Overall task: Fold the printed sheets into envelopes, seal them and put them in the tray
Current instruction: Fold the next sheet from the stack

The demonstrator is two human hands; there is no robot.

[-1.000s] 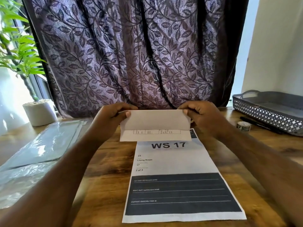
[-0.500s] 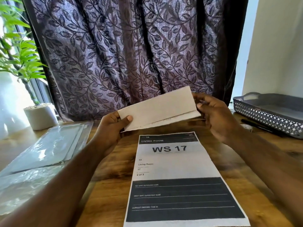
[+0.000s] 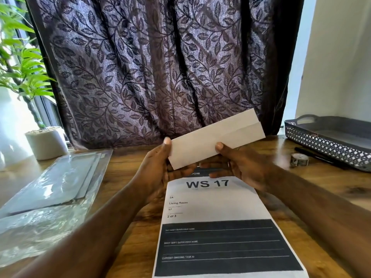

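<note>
Above table [image 3: 124,169] | folded sheet [image 3: 216,141] tilted | L hand [image 3: 158,167] grips left end | R hand [image 3: 241,165] pinches lower edge

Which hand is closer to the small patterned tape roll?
Right. The right hand is just left of the small patterned tape roll; the left hand is farther left.

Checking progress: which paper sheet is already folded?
The blank-faced white sheet gripped by the left hand and right hand; the printed WS 17 sheet lies flat on the table.
</note>
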